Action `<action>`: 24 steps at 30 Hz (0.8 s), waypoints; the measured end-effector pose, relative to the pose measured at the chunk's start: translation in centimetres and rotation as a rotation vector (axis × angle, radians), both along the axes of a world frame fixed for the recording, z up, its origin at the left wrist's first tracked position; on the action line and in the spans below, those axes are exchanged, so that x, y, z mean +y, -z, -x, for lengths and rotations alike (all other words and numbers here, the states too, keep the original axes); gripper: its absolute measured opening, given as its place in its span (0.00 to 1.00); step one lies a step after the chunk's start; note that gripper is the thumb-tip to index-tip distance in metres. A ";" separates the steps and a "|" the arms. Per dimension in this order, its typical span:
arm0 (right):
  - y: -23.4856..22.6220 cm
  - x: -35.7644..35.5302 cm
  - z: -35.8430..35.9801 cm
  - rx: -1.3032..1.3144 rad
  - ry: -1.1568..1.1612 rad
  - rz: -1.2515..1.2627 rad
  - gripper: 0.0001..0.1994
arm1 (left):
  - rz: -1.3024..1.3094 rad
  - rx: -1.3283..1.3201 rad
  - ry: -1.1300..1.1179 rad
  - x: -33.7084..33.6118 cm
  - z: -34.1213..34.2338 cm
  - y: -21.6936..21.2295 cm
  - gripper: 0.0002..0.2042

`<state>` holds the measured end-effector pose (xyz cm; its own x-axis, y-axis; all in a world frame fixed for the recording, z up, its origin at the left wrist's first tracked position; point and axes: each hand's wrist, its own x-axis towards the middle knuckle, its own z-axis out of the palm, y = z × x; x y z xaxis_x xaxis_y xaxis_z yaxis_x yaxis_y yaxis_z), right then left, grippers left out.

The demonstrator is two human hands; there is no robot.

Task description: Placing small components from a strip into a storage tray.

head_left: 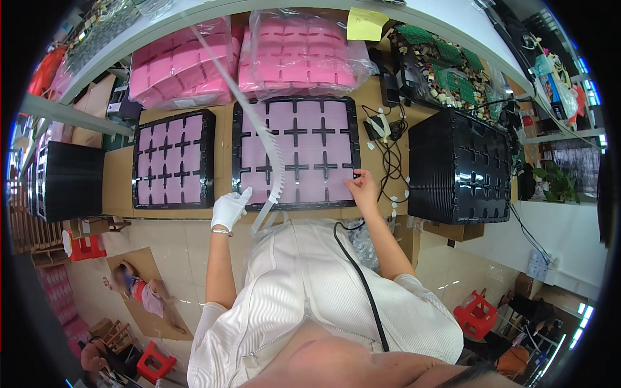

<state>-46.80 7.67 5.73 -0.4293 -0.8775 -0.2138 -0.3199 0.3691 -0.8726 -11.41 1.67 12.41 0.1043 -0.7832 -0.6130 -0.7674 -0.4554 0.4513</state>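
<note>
In front of me on the bench lies a black plastic tray [297, 132] with cross-shaped dividers, pink sheet material showing in its compartments. My left hand [229, 210], in a white glove, is at the tray's near left corner, fingers closed at the rim. My right hand [363, 189] is bare and curls at the near right rim, thumb and index finger close together. Fingers partly hide what lies between them at both corners. A white toothed strip [275, 158] crosses the view in front of the tray.
A similar filled tray [166, 158] is to the left. Stacked black trays stand at right [459, 168] and far left [71, 181]. Bagged pink foam [297, 48], black cables [391, 149] and a box of green circuit boards [446, 58] sit behind. A person [147, 288] lies on floor cardboard.
</note>
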 end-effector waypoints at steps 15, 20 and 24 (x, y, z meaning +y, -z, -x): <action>1.1 -14.3 -0.4 0.926 -0.545 0.398 0.21 | 0.801 -0.488 0.805 -13.4 4.6 4.6 0.24; 1.1 -13.9 -0.1 1.050 -0.307 0.207 0.24 | 0.800 -0.618 0.719 -12.5 4.7 6.3 0.25; -0.9 -7.5 -0.2 0.836 -0.559 0.342 0.22 | 0.917 -0.467 0.838 -6.4 3.0 4.4 0.25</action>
